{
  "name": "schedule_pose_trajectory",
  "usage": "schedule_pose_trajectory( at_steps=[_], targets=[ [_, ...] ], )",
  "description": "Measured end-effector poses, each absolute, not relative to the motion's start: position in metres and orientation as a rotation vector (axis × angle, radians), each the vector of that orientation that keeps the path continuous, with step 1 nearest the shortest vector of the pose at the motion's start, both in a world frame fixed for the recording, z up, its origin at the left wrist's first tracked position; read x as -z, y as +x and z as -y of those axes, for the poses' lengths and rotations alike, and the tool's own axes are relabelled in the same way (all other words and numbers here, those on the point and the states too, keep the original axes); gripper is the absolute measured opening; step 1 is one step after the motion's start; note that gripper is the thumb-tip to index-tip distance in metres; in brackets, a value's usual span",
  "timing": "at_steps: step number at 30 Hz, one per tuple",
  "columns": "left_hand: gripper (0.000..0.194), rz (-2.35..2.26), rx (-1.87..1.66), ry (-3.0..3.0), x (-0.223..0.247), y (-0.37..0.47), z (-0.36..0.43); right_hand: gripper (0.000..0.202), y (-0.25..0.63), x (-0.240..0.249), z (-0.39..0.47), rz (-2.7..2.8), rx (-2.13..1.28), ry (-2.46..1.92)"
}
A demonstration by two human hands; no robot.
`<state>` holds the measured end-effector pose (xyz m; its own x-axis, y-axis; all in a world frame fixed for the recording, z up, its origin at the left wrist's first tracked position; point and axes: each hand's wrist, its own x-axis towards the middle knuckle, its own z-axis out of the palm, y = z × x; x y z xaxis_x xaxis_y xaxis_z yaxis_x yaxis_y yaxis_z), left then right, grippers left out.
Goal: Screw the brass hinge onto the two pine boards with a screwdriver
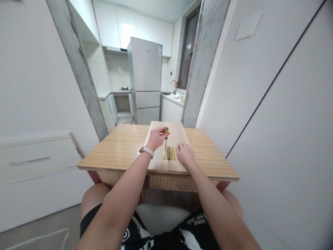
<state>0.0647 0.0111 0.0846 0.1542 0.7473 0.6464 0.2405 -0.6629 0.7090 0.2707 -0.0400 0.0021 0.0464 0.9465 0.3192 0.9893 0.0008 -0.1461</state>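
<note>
In my left hand is a screwdriver with a blue and yellow handle, held upright between the fingers. Its shaft points down at the left leaf of a brass-coloured hinge; whether the tip sits in a screw is too small to tell. The hinge lies unfolded across the seam between two pale wooden boards placed side by side. Just right of the hinge, my right hand rests on the right board with its fingers loosely bent and nothing visible in them.
The boards lie on a wood-grain table that has a drawer at its front. Beyond it stand a grey fridge and a sink counter. White walls close in on both sides, with a low cabinet at left.
</note>
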Motion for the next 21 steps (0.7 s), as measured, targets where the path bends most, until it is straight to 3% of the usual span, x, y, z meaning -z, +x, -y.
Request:
schedule_pose_trajectory(
  at_steps=[14,21],
  targets=[
    [0.021,-0.995,-1.569,1.929,-0.107,0.051,0.002,0.033,0.268,-0.006,0.043,1.917,0.178,-1.960],
    [0.021,-0.902,-1.430,1.880,-0.101,0.044,0.013,0.044,0.241,-0.051,0.058,1.853,0.140,-1.405]
  ],
)
